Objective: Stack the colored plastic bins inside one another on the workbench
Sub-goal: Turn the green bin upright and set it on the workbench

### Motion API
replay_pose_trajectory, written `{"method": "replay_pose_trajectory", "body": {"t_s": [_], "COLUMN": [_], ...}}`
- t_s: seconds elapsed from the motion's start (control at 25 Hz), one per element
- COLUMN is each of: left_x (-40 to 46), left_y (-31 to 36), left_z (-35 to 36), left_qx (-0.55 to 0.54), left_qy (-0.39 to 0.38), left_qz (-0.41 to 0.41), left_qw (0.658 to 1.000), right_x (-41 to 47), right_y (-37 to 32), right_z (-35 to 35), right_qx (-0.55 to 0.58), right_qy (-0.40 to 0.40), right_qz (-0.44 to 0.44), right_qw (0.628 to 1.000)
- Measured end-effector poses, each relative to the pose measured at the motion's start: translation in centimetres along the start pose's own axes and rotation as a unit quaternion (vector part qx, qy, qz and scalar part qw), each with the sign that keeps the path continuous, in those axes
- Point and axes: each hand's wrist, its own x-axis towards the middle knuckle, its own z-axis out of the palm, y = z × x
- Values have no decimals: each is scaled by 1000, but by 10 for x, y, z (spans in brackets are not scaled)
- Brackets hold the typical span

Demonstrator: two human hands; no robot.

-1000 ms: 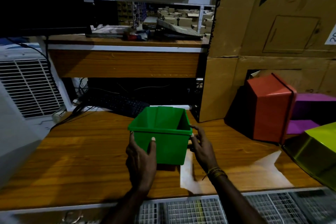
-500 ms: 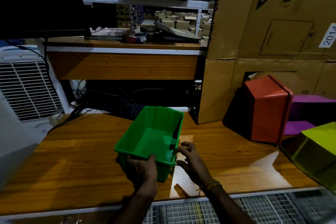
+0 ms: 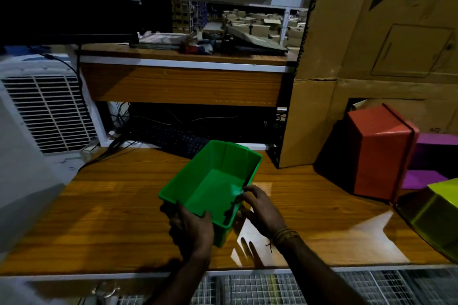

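Both hands grip green bin [image 3: 213, 186]; left hand [image 3: 192, 226] near rim | right hand [image 3: 260, 208] right rim

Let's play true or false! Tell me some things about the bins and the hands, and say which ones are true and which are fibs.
1. Both hands hold the green bin. True: the left hand grips its near end and the right hand its right side.
2. The green bin is full of toys. False: it is empty.
3. The red bin stands upright. False: it lies tipped on its side.
4. The green bin is already inside another bin. False: it is nested in none.
5. A purple bin sits behind the red one. True.
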Motion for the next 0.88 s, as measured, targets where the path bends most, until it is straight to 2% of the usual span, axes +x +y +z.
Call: {"method": "replay_pose_trajectory", "body": {"t_s": [0.08,0.2,0.32,0.48,0.68,0.8,0.88], "left_x": [-10,-26,-23,-15,-4,7,2], "left_y": [-2,-10,-16,-16,-15,-12,-6], "left_z": [-1,2,1,-9,-27,-33,-28], "left_qx": [101,234,277,276,297,346,353], "left_qy": [-6,-18,-56,-41,-2,29,23], "left_qz": [118,297,368,387,305,298,310], "left_qw": [988,926,886,879,905,889,883], "right_x": [4,10,17,23,30,36,36], "right_y": [-5,-13,-14,-4,-4,-6,-9], "right_z": [-1,-4,-9,-16,-22,-20,-15], "right_qx": [-27,-53,-61,-75,-117,-124,-119], "right_qy": [-3,-6,-39,-77,-103,-110,-107], "right_qz": [-15,-35,-28,5,-13,-17,2], "right_qw": [1000,998,997,994,988,986,987]}}
